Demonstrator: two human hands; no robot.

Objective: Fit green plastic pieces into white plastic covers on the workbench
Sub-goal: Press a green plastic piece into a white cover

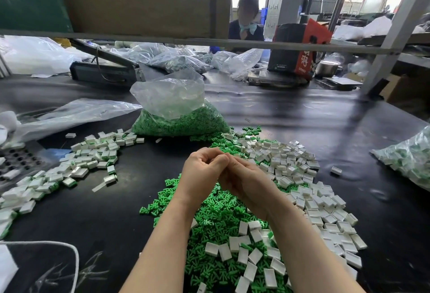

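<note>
My left hand (202, 171) and my right hand (246, 181) are pressed together in front of me, fingers curled inward, above a heap of loose green plastic pieces (216, 227). Whatever they hold is hidden between the fingers. Empty white plastic covers (302, 176) lie in a wide pile to the right of my hands and spill over the green heap near me. To the left, a curved band of fitted white-and-green pieces (93, 153) lies on the black workbench (325, 118).
A clear bag full of green pieces (179, 120) stands behind my hands. Another bag of parts (409, 160) lies at the right edge. A perforated tray (18, 160) sits far left. A person (246, 20) sits across the bench beyond a heat sealer (104, 69).
</note>
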